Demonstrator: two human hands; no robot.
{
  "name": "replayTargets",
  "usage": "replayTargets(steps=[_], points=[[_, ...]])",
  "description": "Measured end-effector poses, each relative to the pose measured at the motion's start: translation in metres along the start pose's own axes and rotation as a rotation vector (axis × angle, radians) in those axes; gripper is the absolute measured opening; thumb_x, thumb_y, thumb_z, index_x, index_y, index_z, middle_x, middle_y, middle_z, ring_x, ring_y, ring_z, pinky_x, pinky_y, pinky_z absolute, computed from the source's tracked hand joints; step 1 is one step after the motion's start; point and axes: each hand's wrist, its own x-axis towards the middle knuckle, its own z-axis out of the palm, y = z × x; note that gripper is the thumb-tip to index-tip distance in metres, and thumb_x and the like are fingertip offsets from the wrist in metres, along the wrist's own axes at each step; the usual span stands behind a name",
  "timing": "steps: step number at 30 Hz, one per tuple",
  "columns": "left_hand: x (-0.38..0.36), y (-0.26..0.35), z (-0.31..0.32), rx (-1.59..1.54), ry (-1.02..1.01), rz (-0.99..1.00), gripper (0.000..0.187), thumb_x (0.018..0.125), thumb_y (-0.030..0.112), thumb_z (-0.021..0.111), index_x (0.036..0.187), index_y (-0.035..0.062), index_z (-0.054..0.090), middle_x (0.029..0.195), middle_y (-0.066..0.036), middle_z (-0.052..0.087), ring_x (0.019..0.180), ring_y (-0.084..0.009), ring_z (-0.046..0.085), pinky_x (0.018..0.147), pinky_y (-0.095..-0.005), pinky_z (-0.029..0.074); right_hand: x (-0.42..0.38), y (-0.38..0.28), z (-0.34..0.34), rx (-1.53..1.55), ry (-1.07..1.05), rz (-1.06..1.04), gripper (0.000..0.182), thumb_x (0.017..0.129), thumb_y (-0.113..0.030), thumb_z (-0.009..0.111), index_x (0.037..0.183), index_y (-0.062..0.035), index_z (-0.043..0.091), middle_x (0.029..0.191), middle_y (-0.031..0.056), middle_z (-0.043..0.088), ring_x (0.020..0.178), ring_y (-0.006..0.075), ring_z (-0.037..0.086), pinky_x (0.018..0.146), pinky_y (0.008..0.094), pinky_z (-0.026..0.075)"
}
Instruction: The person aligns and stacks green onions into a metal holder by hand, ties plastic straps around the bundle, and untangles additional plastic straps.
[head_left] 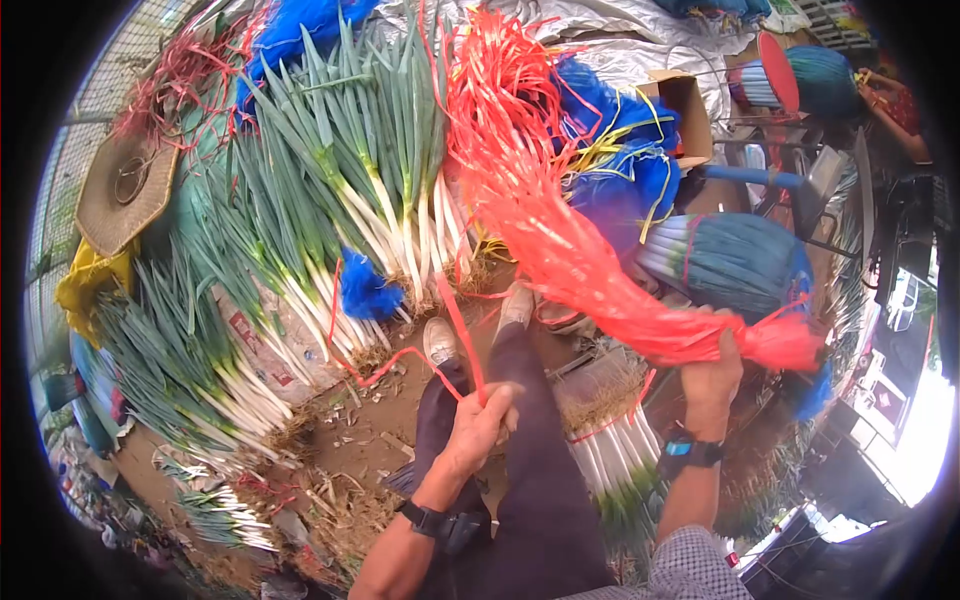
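Observation:
My right hand (pixel 712 380) is closed around the gathered end of a thick hank of red plastic twine (pixel 570 245), which stretches up and away to the top centre. Pinched in my left hand (pixel 482 425) is one flat red twine strand (pixel 458 330), with a loose length trailing off to the left. Just ahead of my shoes lie long green onions (pixel 395 185), roots toward me. Below my right hand, a bundle of green onions (pixel 615 455) has a red tie around its white stems. Another tied bundle (pixel 730 262) lies beyond that hand.
More green onions (pixel 195 350) spread over the ground at left, beside a woven hat (pixel 125 190). Blue mesh (pixel 370 287) sits among the stalks. A cardboard box (pixel 688 110) and red stool (pixel 777 73) stand at upper right, near another person's hand (pixel 878 90).

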Motion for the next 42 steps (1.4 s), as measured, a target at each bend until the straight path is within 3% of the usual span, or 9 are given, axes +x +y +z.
replayTargets(steps=[5, 9, 15, 21, 24, 26, 30, 40, 42], points=[[0.014, -0.005, 0.037, -0.448, -0.205, -0.326, 0.063, 0.102, 0.060, 0.041, 0.124, 0.0029, 0.058, 0.082, -0.006, 0.068, 0.046, -0.0063, 0.041, 0.043, -0.0231, 0.034, -0.030, 0.066, 0.013, -0.762, -0.352, 0.079, 0.035, 0.090, -0.023, 0.068, 0.118, -0.0028, 0.060, 0.120, 0.0136, 0.065, 0.117, 0.0285, 0.059, 0.107, 0.0490, 0.042], [0.028, -0.023, 0.041, -0.491, 0.180, -0.350, 0.051, 0.102, 0.051, 0.052, 0.122, 0.0050, 0.060, 0.111, -0.011, 0.069, 0.062, -0.0120, 0.063, 0.059, -0.0271, 0.055, -0.069, 0.109, 0.038, -1.491, -0.836, -0.303, 0.039, 0.087, -0.013, 0.059, 0.124, -0.0006, 0.056, 0.127, 0.0161, 0.058, 0.127, 0.0348, 0.053, 0.109, 0.0506, 0.039], [0.032, 0.006, 0.031, -0.305, -0.069, -0.333, 0.039, 0.093, 0.023, 0.072, 0.124, 0.0020, 0.060, 0.094, -0.005, 0.066, 0.081, -0.0153, 0.065, 0.074, -0.0326, 0.057, -0.092, 0.077, 0.045, -1.160, -0.949, -0.143, 0.042, 0.086, -0.009, 0.065, 0.125, 0.0041, 0.056, 0.126, 0.0190, 0.059, 0.120, 0.0360, 0.057, 0.103, 0.0485, 0.045], [0.016, 0.016, 0.010, -0.096, -0.202, -0.335, 0.035, 0.084, 0.009, 0.074, 0.116, -0.0018, 0.062, 0.085, -0.006, 0.066, 0.072, -0.0151, 0.061, 0.068, -0.0296, 0.053, -0.074, 0.128, -0.049, -0.393, 0.116, 0.706, 0.042, 0.096, -0.021, 0.063, 0.131, 0.0001, 0.056, 0.115, 0.0111, 0.069, 0.106, 0.0269, 0.067, 0.093, 0.0461, 0.054], [-0.015, 0.022, 0.004, 0.002, -0.194, -0.379, 0.033, 0.087, 0.012, 0.073, 0.114, -0.0021, 0.062, 0.082, -0.006, 0.066, 0.072, -0.0152, 0.061, 0.067, -0.0293, 0.052, -0.065, 0.183, -0.061, 0.029, 0.128, 0.987, 0.041, 0.102, -0.033, 0.056, 0.130, -0.0022, 0.057, 0.116, 0.0095, 0.068, 0.107, 0.0208, 0.066, 0.093, 0.0457, 0.055], [-0.031, 0.023, -0.011, 0.214, -0.278, -0.393, 0.022, 0.090, 0.015, 0.071, 0.107, 0.0022, 0.063, 0.078, -0.003, 0.064, 0.071, -0.0137, 0.060, 0.065, -0.0292, 0.050, -0.065, 0.217, -0.019, -0.440, -0.259, 0.372, 0.047, 0.103, -0.043, 0.051, 0.128, -0.0038, 0.059, 0.116, 0.0112, 0.068, 0.106, 0.0186, 0.066, 0.093, 0.0447, 0.055], [-0.072, 0.010, -0.049, 0.653, -0.296, -0.478, 0.019, 0.094, 0.022, 0.069, 0.100, 0.0061, 0.061, 0.080, -0.002, 0.063, 0.072, -0.0134, 0.059, 0.069, -0.0305, 0.049, -0.034, 0.222, 0.061, 0.195, 0.080, 0.862, 0.059, 0.098, -0.056, 0.054, 0.129, -0.0051, 0.057, 0.109, 0.0093, 0.068, 0.105, 0.0227, 0.066, 0.092, 0.0397, 0.055], [-0.236, -0.021, -0.156, 0.795, 0.051, -0.584, 0.043, 0.094, 0.023, 0.064, 0.133, 0.0057, 0.056, 0.113, -0.008, 0.067, 0.099, -0.0194, 0.062, 0.087, -0.0358, 0.049, 0.132, 0.202, 0.045, 0.298, -0.286, 0.424, 0.079, 0.087, -0.074, 0.055, 0.126, -0.0054, 0.059, 0.107, 0.0079, 0.069, 0.093, 0.0223, 0.067, 0.081, 0.0386, 0.057], [-0.257, -0.022, -0.156, 0.604, 0.151, -0.608, 0.045, 0.094, 0.023, 0.064, 0.134, 0.0055, 0.056, 0.112, -0.008, 0.067, 0.096, -0.0189, 0.061, 0.084, -0.0352, 0.049, 0.122, 0.169, 0.050, 0.190, 0.062, 0.271, 0.075, 0.087, -0.071, 0.058, 0.123, -0.0050, 0.059, 0.102, 0.0069, 0.070, 0.086, 0.0200, 0.068, 0.074, 0.0364, 0.059]])
